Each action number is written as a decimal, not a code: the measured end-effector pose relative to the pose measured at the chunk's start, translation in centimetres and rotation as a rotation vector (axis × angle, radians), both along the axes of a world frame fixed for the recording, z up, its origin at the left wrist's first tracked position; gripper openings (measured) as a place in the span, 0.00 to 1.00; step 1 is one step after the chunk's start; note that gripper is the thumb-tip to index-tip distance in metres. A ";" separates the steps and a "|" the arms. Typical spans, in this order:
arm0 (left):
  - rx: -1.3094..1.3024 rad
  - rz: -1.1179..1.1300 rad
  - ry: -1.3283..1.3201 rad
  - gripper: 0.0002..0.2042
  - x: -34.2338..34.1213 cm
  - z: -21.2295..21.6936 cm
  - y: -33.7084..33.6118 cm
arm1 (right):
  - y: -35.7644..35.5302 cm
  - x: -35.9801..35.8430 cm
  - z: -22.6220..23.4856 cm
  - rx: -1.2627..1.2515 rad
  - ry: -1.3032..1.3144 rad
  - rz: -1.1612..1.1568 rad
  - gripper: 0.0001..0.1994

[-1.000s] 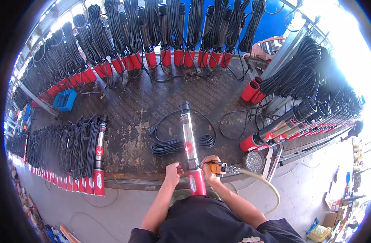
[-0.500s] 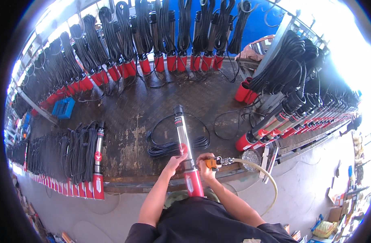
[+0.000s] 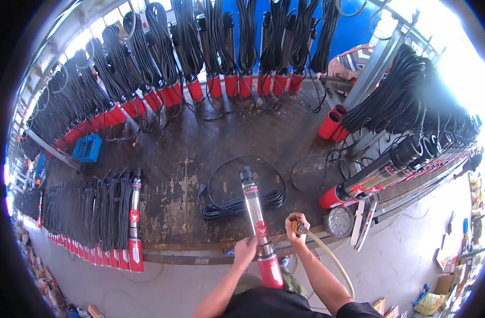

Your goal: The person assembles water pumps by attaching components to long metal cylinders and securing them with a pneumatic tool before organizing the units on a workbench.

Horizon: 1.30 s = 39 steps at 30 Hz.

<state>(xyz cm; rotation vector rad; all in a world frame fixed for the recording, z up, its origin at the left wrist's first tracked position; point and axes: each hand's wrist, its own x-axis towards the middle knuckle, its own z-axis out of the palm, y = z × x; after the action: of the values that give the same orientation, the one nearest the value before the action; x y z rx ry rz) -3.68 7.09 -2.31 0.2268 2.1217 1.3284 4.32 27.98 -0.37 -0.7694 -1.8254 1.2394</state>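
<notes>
A slim steel submersible pump [image 3: 252, 203] with a red lower end leans from the table's near edge toward my body, its black top pointing away from me. My left hand [image 3: 244, 252] is closed against its side, just above the dark joint over the red end. To the right of the pump and apart from it, my right hand [image 3: 297, 227] grips an orange air tool [image 3: 297, 229], mostly hidden in the fingers. A pale air hose [image 3: 330, 254] runs from the tool's metal coupling back past my forearm. A coiled black cable [image 3: 226, 208] lies on the table beside the pump.
On the worn dark tabletop [image 3: 168, 188], a round dish of small metal bits [image 3: 339, 221] stands near the right front edge. Pumps with hanging cable coils [image 3: 248, 37] line the back and both sides. A blue crate [image 3: 87, 148] sits at left; two red cylinders [image 3: 330, 124] stand back right.
My right hand has drawn the air tool away from the pump to the right and turned it. My left hand stays on the pump. The whole view has shifted slightly.
</notes>
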 end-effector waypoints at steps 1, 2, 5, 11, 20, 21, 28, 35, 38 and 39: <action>0.086 0.077 -0.048 0.14 -0.2 -1.7 -1.1 | -0.6 -0.3 0.1 0.016 -0.038 -0.046 0.09; 0.126 0.209 -0.365 0.12 -1.1 2.6 -0.7 | -0.4 -0.4 -0.3 -0.011 0.019 -0.050 0.10; 0.463 0.388 -0.442 0.12 -3.4 2.7 -1.1 | -0.2 -1.4 -0.1 -0.145 0.060 0.029 0.10; 0.658 0.267 -0.818 0.08 -7.9 9.6 2.2 | -3.8 -6.1 8.6 -0.335 0.300 0.208 0.10; 0.922 0.362 -1.121 0.09 -10.1 9.8 5.0 | -6.7 -11.0 14.6 -0.510 0.653 0.162 0.13; 0.912 0.356 -1.097 0.09 -10.2 9.8 5.1 | -6.6 -11.2 14.4 -0.510 0.651 0.154 0.13; 0.818 0.369 -1.049 0.06 -11.2 10.6 5.9 | -5.5 -12.5 13.9 -0.570 0.582 0.064 0.13; 0.916 0.366 -1.290 0.08 -13.0 9.1 5.7 | -5.1 -14.2 13.6 -0.619 0.653 0.096 0.11; 0.868 0.389 -1.279 0.10 -13.5 9.7 6.3 | -4.7 -14.6 12.8 -0.552 0.650 0.145 0.12; 0.869 0.378 -1.260 0.11 -13.6 9.2 6.7 | -4.5 -14.8 12.5 -0.525 0.649 0.168 0.12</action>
<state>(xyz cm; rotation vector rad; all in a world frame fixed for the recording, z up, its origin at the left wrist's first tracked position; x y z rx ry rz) -17.28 13.81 6.86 -0.5670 0.4946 1.8182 -10.49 23.46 12.13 -0.4013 -1.0602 1.8524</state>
